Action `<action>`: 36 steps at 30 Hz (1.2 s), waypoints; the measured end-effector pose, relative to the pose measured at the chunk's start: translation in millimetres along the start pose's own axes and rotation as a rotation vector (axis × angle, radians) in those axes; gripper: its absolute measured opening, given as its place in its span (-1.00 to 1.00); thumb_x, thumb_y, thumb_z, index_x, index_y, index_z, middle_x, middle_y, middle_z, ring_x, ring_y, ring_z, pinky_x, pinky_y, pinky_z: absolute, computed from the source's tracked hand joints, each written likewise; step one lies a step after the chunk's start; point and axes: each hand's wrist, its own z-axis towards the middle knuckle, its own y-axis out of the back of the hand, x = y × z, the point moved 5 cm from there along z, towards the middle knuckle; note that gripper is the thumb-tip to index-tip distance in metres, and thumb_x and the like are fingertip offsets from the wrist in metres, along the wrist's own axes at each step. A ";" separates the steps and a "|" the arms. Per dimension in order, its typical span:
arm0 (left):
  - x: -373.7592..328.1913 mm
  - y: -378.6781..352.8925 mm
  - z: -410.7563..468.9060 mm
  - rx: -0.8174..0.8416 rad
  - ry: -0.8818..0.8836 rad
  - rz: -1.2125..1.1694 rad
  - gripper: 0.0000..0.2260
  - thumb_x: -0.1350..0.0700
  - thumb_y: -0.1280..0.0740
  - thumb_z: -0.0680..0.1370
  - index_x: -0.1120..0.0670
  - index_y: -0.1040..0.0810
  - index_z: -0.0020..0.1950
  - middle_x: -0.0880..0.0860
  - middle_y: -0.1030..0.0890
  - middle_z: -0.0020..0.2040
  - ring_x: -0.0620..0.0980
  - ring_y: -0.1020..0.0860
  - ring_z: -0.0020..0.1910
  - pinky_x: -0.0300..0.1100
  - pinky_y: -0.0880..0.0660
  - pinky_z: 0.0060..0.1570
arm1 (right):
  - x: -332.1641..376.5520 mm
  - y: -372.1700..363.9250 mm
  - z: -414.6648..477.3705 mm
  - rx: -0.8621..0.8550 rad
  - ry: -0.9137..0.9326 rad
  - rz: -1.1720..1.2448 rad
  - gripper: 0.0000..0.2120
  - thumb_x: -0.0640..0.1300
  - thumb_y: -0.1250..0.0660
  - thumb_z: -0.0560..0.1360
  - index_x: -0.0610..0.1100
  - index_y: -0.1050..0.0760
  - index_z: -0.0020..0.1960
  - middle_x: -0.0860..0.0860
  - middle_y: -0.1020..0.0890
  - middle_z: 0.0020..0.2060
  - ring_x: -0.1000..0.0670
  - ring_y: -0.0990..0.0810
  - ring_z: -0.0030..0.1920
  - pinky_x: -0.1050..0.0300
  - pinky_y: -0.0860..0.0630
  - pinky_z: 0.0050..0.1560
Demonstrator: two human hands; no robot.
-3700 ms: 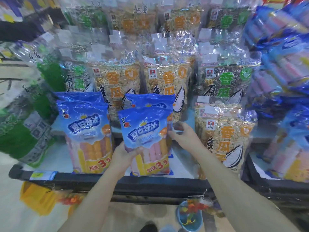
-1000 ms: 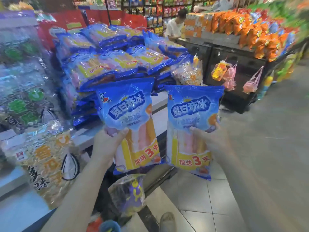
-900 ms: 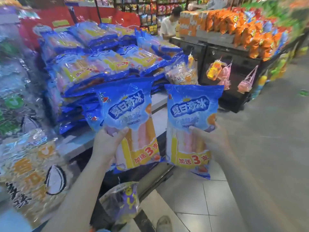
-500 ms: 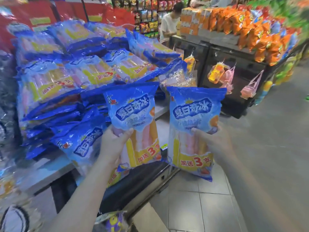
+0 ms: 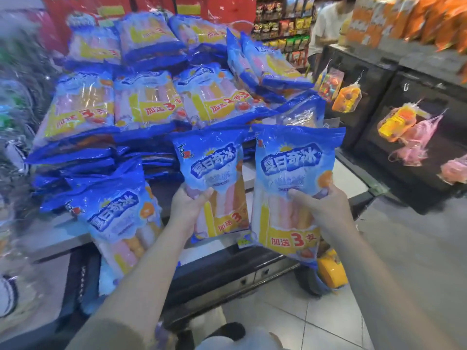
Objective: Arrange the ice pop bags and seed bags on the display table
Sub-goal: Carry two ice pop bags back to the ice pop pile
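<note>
Each of my hands holds one blue ice pop bag upright in front of the display table [image 5: 350, 178]. My left hand [image 5: 188, 207] grips the left ice pop bag [image 5: 214, 170] at its middle. My right hand [image 5: 319, 210] grips the right ice pop bag [image 5: 293, 173] the same way. Both bags hang over the table's front right corner. A tall pile of ice pop bags [image 5: 151, 97] lies flat on the table behind them. Another ice pop bag [image 5: 118, 221] leans at the table's front edge, left of my left hand. Blurred seed bags [image 5: 15, 114] show at the far left.
A black shelf unit [image 5: 404, 102] with orange snack packs on top stands to the right, with toy bags [image 5: 346, 97] hanging on its side. A person in a white shirt [image 5: 328, 26] stands behind it. Grey tiled floor [image 5: 417, 248] lies to the right.
The view has swung right from the seed bags to the ice pop pile. Both hands keep their bags, now closer to the table's front right corner.
</note>
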 end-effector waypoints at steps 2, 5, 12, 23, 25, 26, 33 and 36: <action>5.9 -4.7 4.8 -0.024 0.014 -0.010 -0.67 0.16 -0.57 0.45 -0.08 -0.60 0.15 0.02 -0.74 0.13 0.09 -0.69 0.15 0.21 -0.58 0.22 | 1.6 1.2 12.4 0.021 0.010 -0.032 -0.63 -0.17 -0.62 0.43 -0.38 -0.54 0.01 0.04 -0.78 -0.20 0.12 -0.75 -0.24 0.33 -0.55 -0.39; 16.1 -10.6 10.2 -0.060 0.046 -0.015 -0.65 0.17 -0.57 0.45 -0.04 -0.60 0.18 0.04 -0.74 0.12 0.12 -0.69 0.15 0.17 -0.60 0.20 | 1.9 1.4 26.0 0.040 -0.004 -0.042 -0.72 -0.19 -0.61 0.43 -0.30 -0.61 0.03 -0.04 -0.78 -0.05 0.21 -0.74 -0.23 0.38 -0.55 -0.38; 45.5 -15.3 31.3 -0.046 0.084 -0.056 -0.54 0.02 -0.62 0.34 -0.06 -0.61 0.20 0.06 -0.73 0.16 0.14 -0.68 0.19 0.28 -0.54 0.26 | -3.5 -4.4 44.0 0.043 -0.036 -0.058 -0.62 -0.16 -0.62 0.43 -0.33 -0.59 0.11 0.00 -0.79 -0.08 0.13 -0.77 -0.12 0.32 -0.63 -0.28; 53.5 -11.6 52.4 -0.092 0.114 0.050 -0.65 0.07 -0.57 0.43 -0.04 -0.62 0.18 0.02 -0.75 0.09 0.09 -0.70 0.13 0.17 -0.61 0.19 | -4.4 -21.5 60.9 0.093 -0.051 -0.083 -0.38 -0.07 -0.65 0.38 -0.46 -0.45 0.16 -0.27 -0.72 0.05 -0.10 -0.77 -0.03 -0.21 -0.71 0.03; 51.1 -10.2 50.1 -0.111 0.114 0.118 -0.61 -0.01 -0.56 0.42 -0.01 -0.61 0.21 0.02 -0.75 0.06 0.11 -0.70 0.08 0.03 -0.67 -0.05 | -6.3 -24.1 61.7 0.104 -0.061 -0.068 -0.29 0.00 -0.67 0.35 -0.44 -0.44 0.21 -0.32 -0.69 0.09 -0.21 -0.75 0.03 -0.28 -0.69 0.06; 50.0 -9.4 49.4 -0.120 0.113 0.156 -0.61 -0.01 -0.55 0.45 0.02 -0.59 0.22 0.04 -0.73 0.05 0.12 -0.69 0.06 -0.10 -0.65 -0.25 | -8.5 -24.9 62.9 0.111 -0.063 -0.057 -0.27 0.01 -0.67 0.33 -0.44 -0.44 0.21 -0.36 -0.67 0.10 -0.28 -0.73 0.05 -0.32 -0.67 0.08; 44.7 -8.0 40.0 -0.142 0.093 0.276 -0.46 0.01 -0.57 0.45 0.09 -0.40 0.32 -0.02 -0.61 0.20 0.00 -0.60 0.17 -0.21 -0.51 -0.08 | -8.5 -21.7 61.1 0.120 -0.065 -0.041 -0.51 -0.14 -0.63 0.40 -0.38 -0.56 0.18 -0.18 -0.77 0.01 -0.11 -0.77 0.00 -0.20 -0.68 0.12; 48.3 0.4 24.9 -0.137 0.039 0.342 -0.31 0.03 -0.56 0.48 0.06 -0.25 0.47 0.00 -0.50 0.32 -0.02 -0.54 0.28 -0.12 -0.52 0.14 | -5.0 -15.7 60.1 0.115 -0.034 -0.030 -0.50 -0.15 -0.62 0.41 -0.42 -0.54 0.19 -0.25 -0.74 0.06 -0.09 -0.76 -0.02 -0.01 -0.71 -0.05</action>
